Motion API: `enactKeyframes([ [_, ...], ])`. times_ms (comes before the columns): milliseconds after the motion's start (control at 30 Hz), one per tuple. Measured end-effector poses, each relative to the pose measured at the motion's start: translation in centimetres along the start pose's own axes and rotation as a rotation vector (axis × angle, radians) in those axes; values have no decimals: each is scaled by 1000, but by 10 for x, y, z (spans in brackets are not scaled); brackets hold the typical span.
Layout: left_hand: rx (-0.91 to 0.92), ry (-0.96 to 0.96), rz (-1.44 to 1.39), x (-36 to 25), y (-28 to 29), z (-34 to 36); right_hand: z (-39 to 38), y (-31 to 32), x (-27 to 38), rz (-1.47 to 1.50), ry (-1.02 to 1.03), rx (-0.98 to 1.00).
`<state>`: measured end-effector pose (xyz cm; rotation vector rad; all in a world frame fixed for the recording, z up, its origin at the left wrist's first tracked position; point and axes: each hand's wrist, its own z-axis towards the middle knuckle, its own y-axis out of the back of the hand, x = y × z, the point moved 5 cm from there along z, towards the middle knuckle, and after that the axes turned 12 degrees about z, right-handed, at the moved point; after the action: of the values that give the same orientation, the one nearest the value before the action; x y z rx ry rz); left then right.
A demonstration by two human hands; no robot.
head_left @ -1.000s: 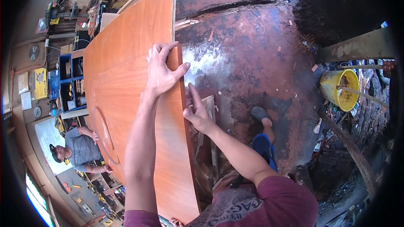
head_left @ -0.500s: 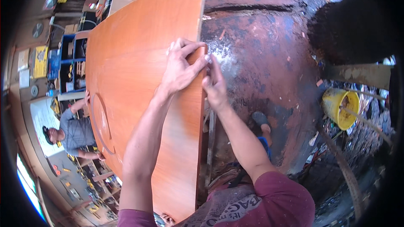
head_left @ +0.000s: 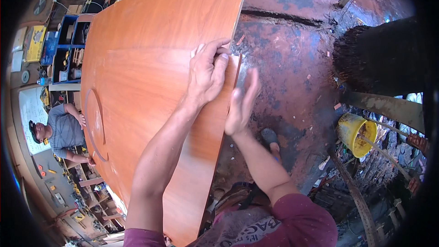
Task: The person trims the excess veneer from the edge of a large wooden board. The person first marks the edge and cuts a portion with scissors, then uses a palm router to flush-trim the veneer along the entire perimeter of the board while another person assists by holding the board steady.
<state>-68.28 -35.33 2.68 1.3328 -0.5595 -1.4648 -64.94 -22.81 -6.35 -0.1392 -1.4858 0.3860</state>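
A large orange-brown wood-grain panel [head_left: 146, 68] lies under my forearms. A thin brown edge strip [head_left: 238, 66] runs along its right side, with its upper end beside my left fingers. My left hand [head_left: 206, 75] rests on the panel near that edge, its fingers bent and its thumb drawn toward them; what lies between them is hidden. Just outside the edge, my right hand [head_left: 241, 103] is slightly blurred, fingers stretched and thumb apart, holding nothing. A curled brown strip [head_left: 88, 123] lies on the panel's left part.
A co-worker [head_left: 64, 128] stands at the left, one hand near the panel. Blue shelving [head_left: 61, 59] and tools line that side. To the right are a stained floor [head_left: 288, 73], a dark round stump-like mass [head_left: 379, 57] and a yellow bucket [head_left: 353, 132] among poles and debris.
My right hand has let go of the edge next to my left fingers and moved slightly down and outward, opening. The whole view has shifted a little.
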Motion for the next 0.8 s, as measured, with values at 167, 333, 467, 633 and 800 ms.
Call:
enactKeyframes([
  [167, 1, 140, -209, 4, -8, -4, 109, -11, -9, 2, -12, -28],
  [333, -16, 196, -241, 7, -6, -7, 120, -19, -36, 279, -334, 34],
  [467, -103, 32, -118, 7, 5, -7, 115, -20, -31, 143, -294, -20],
  [633, -116, 19, -118, 6, 7, -7, 56, -19, -3, 220, -184, 78],
  [800, -128, 24, -137, 6, 6, -6, -63, -10, 27, 293, -254, 203],
])
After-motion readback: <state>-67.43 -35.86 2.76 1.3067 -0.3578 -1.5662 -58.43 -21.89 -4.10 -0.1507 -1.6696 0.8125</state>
